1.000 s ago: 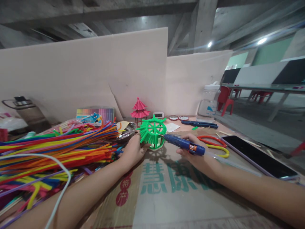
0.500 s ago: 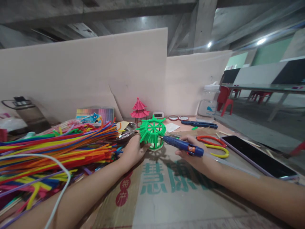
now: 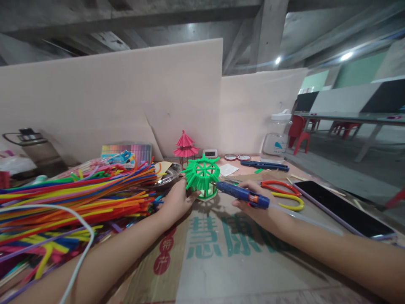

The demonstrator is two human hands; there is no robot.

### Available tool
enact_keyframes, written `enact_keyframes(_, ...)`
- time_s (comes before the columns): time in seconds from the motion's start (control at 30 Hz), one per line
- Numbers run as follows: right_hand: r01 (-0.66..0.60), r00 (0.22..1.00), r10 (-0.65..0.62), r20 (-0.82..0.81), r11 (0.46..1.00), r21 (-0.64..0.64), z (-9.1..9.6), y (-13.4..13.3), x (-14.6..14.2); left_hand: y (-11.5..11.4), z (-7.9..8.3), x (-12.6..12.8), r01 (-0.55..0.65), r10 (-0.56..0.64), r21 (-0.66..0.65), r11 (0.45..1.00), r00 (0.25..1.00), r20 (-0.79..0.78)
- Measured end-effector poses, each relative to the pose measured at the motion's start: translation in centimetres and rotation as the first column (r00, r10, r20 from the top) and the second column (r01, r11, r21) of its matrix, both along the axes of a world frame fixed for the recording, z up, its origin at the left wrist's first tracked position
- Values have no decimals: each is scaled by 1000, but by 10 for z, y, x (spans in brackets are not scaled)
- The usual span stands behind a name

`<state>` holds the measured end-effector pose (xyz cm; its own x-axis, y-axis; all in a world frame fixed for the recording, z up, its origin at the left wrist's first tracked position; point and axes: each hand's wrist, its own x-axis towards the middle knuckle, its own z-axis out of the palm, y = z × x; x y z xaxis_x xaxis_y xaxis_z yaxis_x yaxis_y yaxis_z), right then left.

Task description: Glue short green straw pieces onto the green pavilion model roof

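Glue gun [image 3: 238, 193] slightly lower in snug right fingers [image 3: 250, 185]

The model [image 3: 201, 182] is bright green with dark brownish posts. Behind the model, a toy pagoda [image 3: 184, 150] is hot pink. Right of the model, the glue gun [image 3: 236, 191] is dark blue with an orange patch, the scissors [image 3: 276, 182] have one red and one yellow loop, and the phone [image 3: 341, 207] is black, edged lilac. Left of the model, pipe cleaners [image 3: 79, 185] mix red, orange, yellow, blue and purple.
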<state>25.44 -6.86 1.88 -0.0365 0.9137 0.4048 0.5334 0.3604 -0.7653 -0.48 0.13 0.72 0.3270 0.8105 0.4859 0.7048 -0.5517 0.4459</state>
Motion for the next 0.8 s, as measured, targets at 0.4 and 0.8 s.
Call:
enact_keyframes(0.4, -55, 998, 55, 5, 994, 93, -11, 5, 7, 2, -2, -1, 11, -11, -11, 1000, 1000, 29)
enact_keyframes(0.8, 5, 999, 2, -41, 989, 150, -9, 5, 1, 1, -1, -1, 12, -12, -21, 1000, 1000, 12)
